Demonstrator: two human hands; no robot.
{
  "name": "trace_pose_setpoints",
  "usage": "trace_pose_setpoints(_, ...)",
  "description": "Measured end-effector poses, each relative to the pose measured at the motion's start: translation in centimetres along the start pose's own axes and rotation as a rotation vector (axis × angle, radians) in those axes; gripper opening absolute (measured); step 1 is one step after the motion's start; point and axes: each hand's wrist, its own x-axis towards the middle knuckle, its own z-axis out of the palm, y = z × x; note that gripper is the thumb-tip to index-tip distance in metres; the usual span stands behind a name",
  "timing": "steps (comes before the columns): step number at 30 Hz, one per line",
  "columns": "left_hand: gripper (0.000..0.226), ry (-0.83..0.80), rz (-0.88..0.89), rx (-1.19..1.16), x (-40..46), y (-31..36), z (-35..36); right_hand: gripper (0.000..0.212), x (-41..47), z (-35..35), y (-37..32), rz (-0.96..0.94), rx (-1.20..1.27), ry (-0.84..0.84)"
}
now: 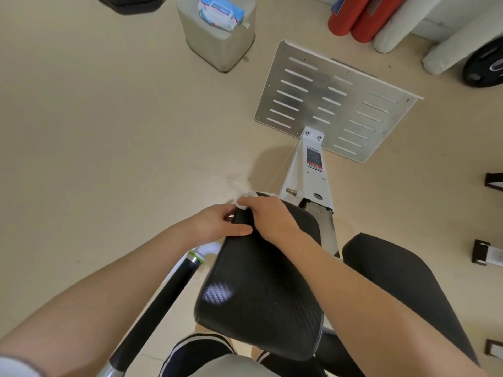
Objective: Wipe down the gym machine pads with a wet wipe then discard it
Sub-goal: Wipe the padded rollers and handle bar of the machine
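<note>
Beige floor (95,118) surrounds the machine on all sides we can see. We stand over the front black pad (261,281), with a second black pad (402,281) just beside it on our right. Our right hand (268,216) rests on the far left corner of the front pad, fingers curled down onto a bunched white wet wipe (243,204) that shows at the fingertips and past the pad edge. Our left hand (217,225) grips the same corner from the side, thumb lying across the top edge, most likely to steady the pad against the wiping pressure. We judge the current step to be wiping the corner and edge; the large near surface of this pad and the second pad appear to remain. A black handle bar (160,297) runs close along the left edge of the pad, limiting room for the left forearm. Ahead, the slotted metal footplate (334,102) and its white frame post (310,170) lie beyond the pad, well apart from the hands. A pack of wipes (219,12) sits on a grey bin (217,42) farther off, a likely place for disposal.
</note>
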Motion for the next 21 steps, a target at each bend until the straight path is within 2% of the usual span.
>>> trace_pose_setpoints(3,0.069,0.051,-0.002,0.078,-0.3,0.3,0.0,0.049,-2.1,-1.9,3.9,0.152,-0.013,0.045)
trace_pose_setpoints(6,0.048,0.048,-0.027,0.096,-0.2,0.6,0.2,0.050,-4.3,-3.3,7.5,0.363,-0.055,0.066)
trace_pose_setpoints(8,0.036,0.046,-0.032,0.073,-0.1,1.1,0.2,0.049,-4.7,-3.3,7.7,0.412,-0.033,0.074)
trace_pose_setpoints(10,0.029,0.050,-0.034,0.059,-0.3,1.4,0.2,0.047,-4.0,-2.9,6.3,0.341,-0.014,0.066)
trace_pose_setpoints(13,0.028,0.066,-0.031,0.049,-0.8,1.6,0.5,0.042,-2.1,-1.9,2.4,0.069,0.033,0.017)
trace_pose_setpoints(16,0.035,0.107,-0.026,0.177,-1.5,1.9,1.0,0.038,-1.7,-0.9,0.5,-0.066,0.015,-0.038)
trace_pose_setpoints(19,0.056,0.211,-0.058,0.294,-2.0,2.0,1.6,0.044,-3.1,-1.3,3.1,0.021,0.028,0.021)
trace_pose_setpoints(21,0.056,0.168,-0.062,0.253,-2.5,2.0,2.0,0.048,-4.5,-2.1,6.2,0.174,0.003,0.059)
